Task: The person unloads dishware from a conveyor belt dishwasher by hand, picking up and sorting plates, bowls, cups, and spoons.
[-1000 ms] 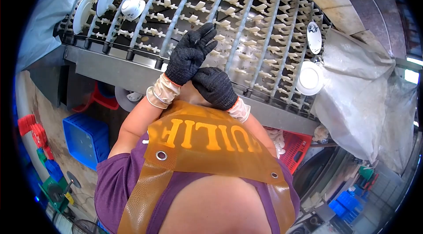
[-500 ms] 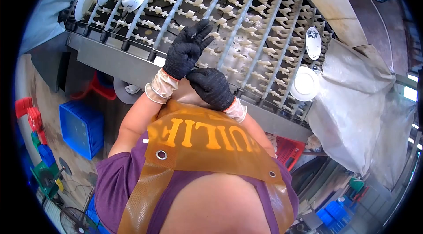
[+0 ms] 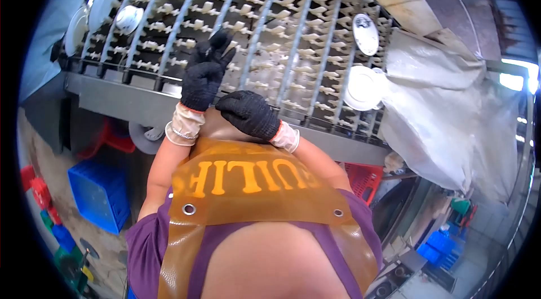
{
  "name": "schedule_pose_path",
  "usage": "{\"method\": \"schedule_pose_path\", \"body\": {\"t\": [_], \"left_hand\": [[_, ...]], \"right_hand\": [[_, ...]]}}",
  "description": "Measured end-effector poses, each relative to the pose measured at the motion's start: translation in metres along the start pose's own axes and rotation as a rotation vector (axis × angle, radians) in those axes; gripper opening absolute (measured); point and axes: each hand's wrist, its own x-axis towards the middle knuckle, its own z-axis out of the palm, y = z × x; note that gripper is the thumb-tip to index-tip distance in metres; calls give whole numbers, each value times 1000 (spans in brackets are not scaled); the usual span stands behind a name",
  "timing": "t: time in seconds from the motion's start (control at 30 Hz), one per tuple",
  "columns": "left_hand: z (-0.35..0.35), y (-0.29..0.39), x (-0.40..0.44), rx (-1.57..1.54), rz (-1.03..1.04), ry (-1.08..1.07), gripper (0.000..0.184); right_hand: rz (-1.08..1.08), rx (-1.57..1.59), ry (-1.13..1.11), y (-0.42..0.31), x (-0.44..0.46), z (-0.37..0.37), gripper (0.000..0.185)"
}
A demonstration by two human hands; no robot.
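My left hand (image 3: 205,72) wears a black knit glove over a pale cuff. It reaches over the near edge of a rack conveyor (image 3: 265,40) with white pegs, its fingers stretched and partly spread, holding nothing visible. Close beside it, my right hand (image 3: 249,114), gloved the same way, is curled in front of the apron (image 3: 253,181). Its fingertips are hidden, so whatever might be inside cannot be seen. A white bowl (image 3: 129,19) sits among the pegs on the left. Toward the right are an oval plate (image 3: 366,34) with dark marks and a round white dish (image 3: 362,88).
Several white plates (image 3: 102,5) stand upright at the conveyor's left end. A plastic curtain (image 3: 437,107) hangs at its right end. The metal edge (image 3: 124,93) runs before me. Below are a blue bin (image 3: 100,195) and a red basket (image 3: 363,179).
The whole view has shifted and tilted, with conveyor and hands now further left in the picture. Both hands keep nearly the same pose. More of the plates at the left end show.
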Motion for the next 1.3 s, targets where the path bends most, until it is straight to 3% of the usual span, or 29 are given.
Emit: {"method": "schedule_pose_path", "body": {"t": [0.03,0.1,0.13,0.2,0.27,0.33,0.37,0.43,0.5,0.57,0.6,0.7,0.77,0.83,0.9,0.97,1.03,1.07,1.17,1.2,1.23,1.3], "left_hand": [[0,-3,-2,1,19,-13,37],[2,-5,-5,-3,24,-43,38],[-4,-7,-4,42,40,-126,42],[-1,-9,-8,37,41,-81,40],[5,-12,-12,101,71,-56,38],[9,-12,-12,33,56,-37,39],[9,-12,-13,-21,22,-13,39],[9,-12,-12,-117,31,-28,41],[13,-8,-15,-156,-8,20,44],[6,-14,-13,-174,5,-16,45],[8,-14,-13,-213,-9,7,45],[15,-16,-15,-225,-56,35,44],[18,-20,-17,-195,-117,38,44],[22,-25,-20,-209,-125,22,44],[25,-29,-22,-193,-154,-3,44],[24,-32,-22,-219,-148,-25,44],[24,-34,-24,-239,-167,-27,45],[24,-35,-24,-256,-182,-24,46],[30,-34,-27,-269,-202,-17,48],[32,-36,-28,-220,-177,-39,48],[34,-38,-28,-232,-177,-35,48],[37,-44,-27,-269,-190,-53,47]], "right_hand": [[15,60,-2,1,0,-7,17],[37,-171,172,24,-3,-37,15],[169,-153,362,46,-6,-58,20],[491,-98,729,108,-11,-118,25],[476,-531,992,171,-26,-192,40],[722,-655,1070,214,-51,-246,58],[1001,-627,972,217,-61,-266,68],[1113,-495,1008,250,-85,-283,53],[1140,-103,1070,324,-128,-301,48],[945,400,1209,300,-127,-287,37],[955,404,1193,294,-119,-282,37],[579,97,1182,271,-97,-282,50],[451,-34,1200,216,-60,-263,49],[609,-570,861,193,-42,-267,56],[538,-963,681,182,-27,-250,55],[528,-950,714,168,-21,-240,46],[672,-515,741,161,-33,-247,39],[747,-598,828,152,-44,-245,37],[734,-1117,800,159,-109,-260,50],[896,-1133,730,149,-123,-260,51],[1190,-818,601,127,-119,-262,57],[1046,-906,438,160,-176,-260,55]]}}
